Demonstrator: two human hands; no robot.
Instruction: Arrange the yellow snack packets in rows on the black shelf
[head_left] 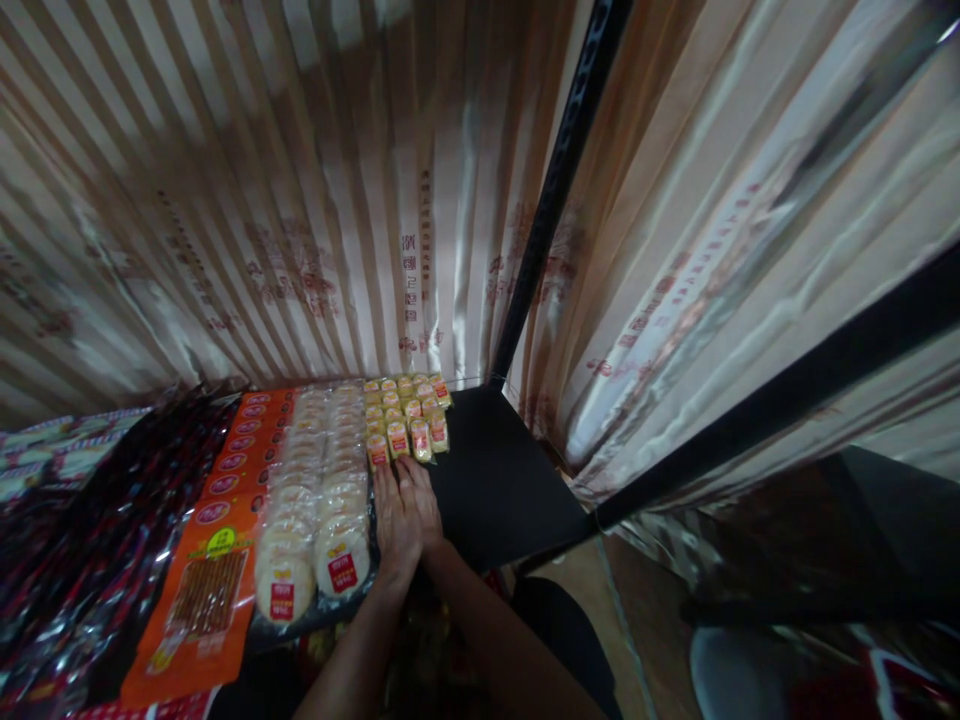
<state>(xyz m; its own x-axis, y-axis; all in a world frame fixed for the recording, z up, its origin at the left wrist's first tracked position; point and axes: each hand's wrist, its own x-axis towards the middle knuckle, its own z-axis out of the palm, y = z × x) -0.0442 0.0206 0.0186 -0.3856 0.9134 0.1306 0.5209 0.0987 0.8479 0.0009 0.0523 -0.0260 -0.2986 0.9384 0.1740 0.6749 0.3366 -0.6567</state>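
directly ahead — yellow packets (412,410) touching the left hand (397,515).

The head camera looks forward and down from the near side, close over the shelf (504,480), facing far curtains (360,130).

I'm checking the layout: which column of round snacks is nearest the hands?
The right column, beside the left hand; the other column borders the orange packets.

Forms a flat black shelf (502,485); carries, from left to right, pale packets (75,437), glossy dark packets (142,515), orange snack-stick bags (221,490), two rows of clear-wrapped round flat cakes (289,520) and rows of small yellow packets (405,412).
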